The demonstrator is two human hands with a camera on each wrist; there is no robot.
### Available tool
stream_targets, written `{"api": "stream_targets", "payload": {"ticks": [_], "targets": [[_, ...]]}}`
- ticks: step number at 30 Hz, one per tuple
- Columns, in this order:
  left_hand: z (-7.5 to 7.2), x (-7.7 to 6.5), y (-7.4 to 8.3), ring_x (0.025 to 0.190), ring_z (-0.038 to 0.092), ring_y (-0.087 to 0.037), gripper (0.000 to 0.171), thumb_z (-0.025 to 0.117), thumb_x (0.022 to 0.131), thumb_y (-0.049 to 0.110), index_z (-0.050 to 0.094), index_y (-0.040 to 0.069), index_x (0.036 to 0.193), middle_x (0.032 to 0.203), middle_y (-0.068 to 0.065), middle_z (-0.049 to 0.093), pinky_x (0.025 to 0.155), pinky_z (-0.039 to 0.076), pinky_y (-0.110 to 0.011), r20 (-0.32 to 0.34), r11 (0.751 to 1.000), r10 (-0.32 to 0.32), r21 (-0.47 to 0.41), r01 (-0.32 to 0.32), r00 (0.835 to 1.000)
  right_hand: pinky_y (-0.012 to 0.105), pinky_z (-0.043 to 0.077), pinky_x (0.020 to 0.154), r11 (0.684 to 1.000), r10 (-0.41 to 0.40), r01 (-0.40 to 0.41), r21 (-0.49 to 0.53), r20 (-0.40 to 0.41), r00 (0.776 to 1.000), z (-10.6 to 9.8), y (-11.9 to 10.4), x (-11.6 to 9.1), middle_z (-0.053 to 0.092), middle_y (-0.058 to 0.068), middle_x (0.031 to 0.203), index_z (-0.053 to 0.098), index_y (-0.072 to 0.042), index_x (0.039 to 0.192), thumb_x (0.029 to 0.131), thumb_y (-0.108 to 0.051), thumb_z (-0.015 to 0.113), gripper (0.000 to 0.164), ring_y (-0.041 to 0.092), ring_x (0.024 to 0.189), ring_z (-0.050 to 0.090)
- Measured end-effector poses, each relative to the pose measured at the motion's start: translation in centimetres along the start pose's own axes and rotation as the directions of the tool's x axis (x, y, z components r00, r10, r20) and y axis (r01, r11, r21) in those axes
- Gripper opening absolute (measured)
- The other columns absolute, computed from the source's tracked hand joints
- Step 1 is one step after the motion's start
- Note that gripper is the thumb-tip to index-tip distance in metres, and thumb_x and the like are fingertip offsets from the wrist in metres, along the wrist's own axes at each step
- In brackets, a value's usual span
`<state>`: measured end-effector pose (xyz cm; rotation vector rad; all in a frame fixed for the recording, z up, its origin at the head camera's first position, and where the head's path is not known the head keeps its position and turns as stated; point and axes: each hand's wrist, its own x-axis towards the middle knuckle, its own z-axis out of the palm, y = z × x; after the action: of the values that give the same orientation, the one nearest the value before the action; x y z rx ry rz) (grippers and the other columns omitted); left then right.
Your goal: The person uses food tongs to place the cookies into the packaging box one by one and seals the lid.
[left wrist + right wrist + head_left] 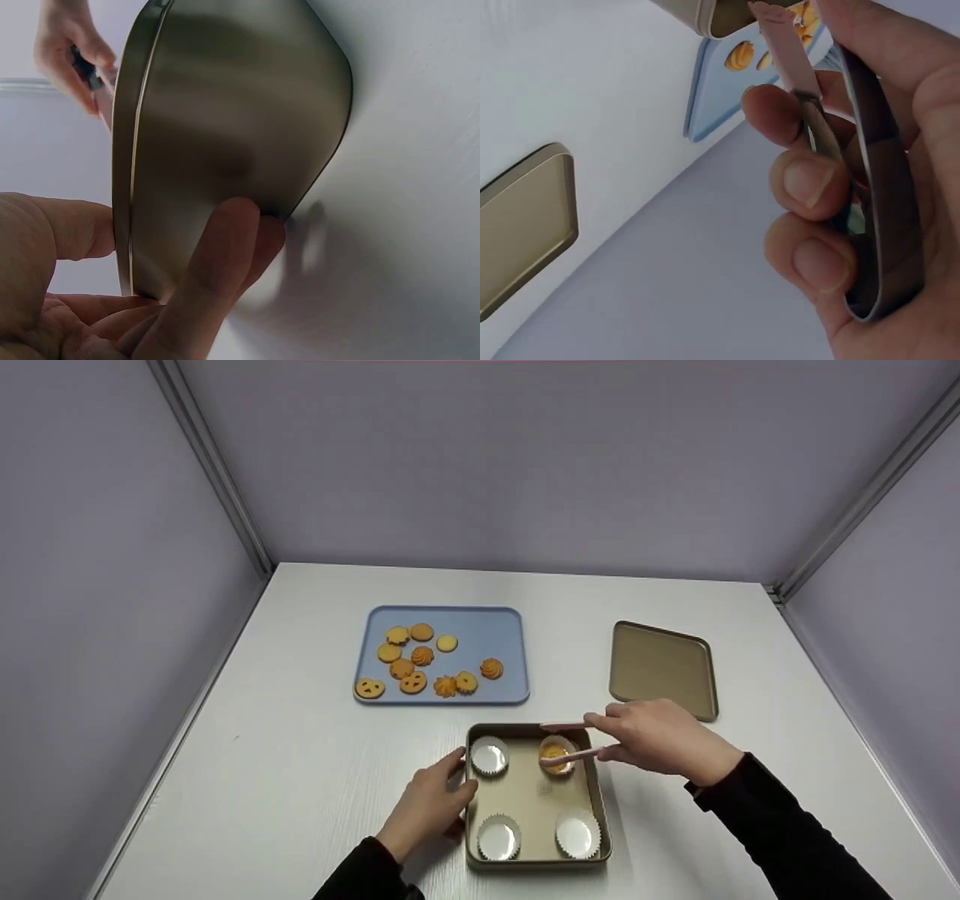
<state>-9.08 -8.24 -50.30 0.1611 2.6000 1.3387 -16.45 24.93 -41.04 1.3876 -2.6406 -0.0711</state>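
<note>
A deep gold-coloured tin (517, 802) stands near the front of the table, with a white paper cup in each corner. My left hand (431, 802) holds its left side, the thumb at the rim and fingers against the outer wall (225, 135). In my right hand (660, 739) is a pair of pink-tipped metal tongs (881, 172). Their arms stand apart over the back right paper cup (574, 746), one tip across the cup and the other near the tin's back rim. An orange-yellow cookie (553, 751) lies in that cup, partly covered by the lower tong arm.
Behind the tin lies a blue tray (495, 630) bearing several cookies of different shapes. A shallow gold-coloured lid (660, 664) rests on the white table (300, 735) at the back right. Grey-lilac walls (487, 465) rise behind and on both sides.
</note>
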Motion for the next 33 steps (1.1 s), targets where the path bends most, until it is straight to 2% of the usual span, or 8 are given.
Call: {"api": "stream_targets", "payload": {"ticks": [7,14,19,26,29,33], "targets": [[0.0,0.0,0.0,0.131,0.054,-0.045,0.064,0.064,0.096,0.024,0.046,-0.005,0.150,0.139,-0.022,0.062,0.111,0.043,-0.058,0.002,1.000,0.008,-0.002,-0.008,1.000,0.026,0.041,0.045,0.992,-0.020,0.026,0.126,-0.048,0.999,-0.6,0.8,0.2,0.056,-0.005,0.075,0.070,-0.015,0.116,0.087,-0.036,0.080,0.037,0.007,0.053,0.045],[0.1,0.1,0.0,0.131,0.054,-0.046,0.063,0.065,0.096,0.023,0.046,-0.005,0.149,0.139,-0.023,0.062,0.112,0.042,-0.058,-0.001,1.000,0.001,-0.011,-0.001,1.000,0.027,0.047,0.052,0.972,-0.044,0.082,0.221,-0.171,0.984,-0.4,1.7,0.8,0.063,-0.003,0.081,0.071,-0.009,0.126,0.089,-0.033,0.078,0.044,0.005,0.059,0.049],[0.1,0.1,0.0,0.130,0.055,-0.044,0.065,0.065,0.096,0.024,0.045,-0.004,0.151,0.140,-0.022,0.061,0.113,0.041,-0.058,0.004,1.000,-0.006,-0.020,0.006,1.000,0.025,0.047,0.054,0.961,-0.022,0.089,0.261,-0.250,0.968,0.6,2.5,1.6,0.064,0.000,0.083,0.068,-0.006,0.128,0.088,-0.027,0.080,0.047,0.005,0.061,0.050],[0.1,0.2,-0.1,0.128,0.057,-0.043,0.064,0.064,0.096,0.025,0.045,-0.004,0.150,0.139,-0.023,0.061,0.111,0.043,-0.058,0.001,1.000,0.007,-0.007,-0.007,1.000,0.028,0.045,0.054,0.962,0.083,0.003,0.274,-0.300,0.950,2.4,3.4,2.8,0.063,0.002,0.083,0.068,-0.006,0.128,0.086,-0.024,0.082,0.048,0.010,0.061,0.050],[0.1,0.1,-0.1,0.129,0.057,-0.044,0.063,0.063,0.097,0.024,0.045,-0.004,0.150,0.139,-0.023,0.061,0.111,0.042,-0.059,0.004,1.000,0.009,-0.005,-0.009,1.000,0.030,0.046,0.054,0.957,0.146,-0.067,0.282,-0.270,0.952,3.2,3.6,3.3,0.063,0.003,0.082,0.067,-0.005,0.127,0.087,-0.025,0.081,0.047,0.013,0.062,0.051],[0.1,0.1,-0.1,0.132,0.053,-0.046,0.061,0.062,0.098,0.024,0.045,-0.004,0.150,0.140,-0.022,0.062,0.112,0.041,-0.060,0.006,1.000,0.012,0.006,-0.012,1.000,0.033,0.046,0.056,0.932,0.239,-0.167,0.321,-0.200,0.950,4.3,3.9,4.1,0.063,0.002,0.080,0.067,-0.005,0.128,0.090,-0.026,0.079,0.045,0.015,0.064,0.053]]}}
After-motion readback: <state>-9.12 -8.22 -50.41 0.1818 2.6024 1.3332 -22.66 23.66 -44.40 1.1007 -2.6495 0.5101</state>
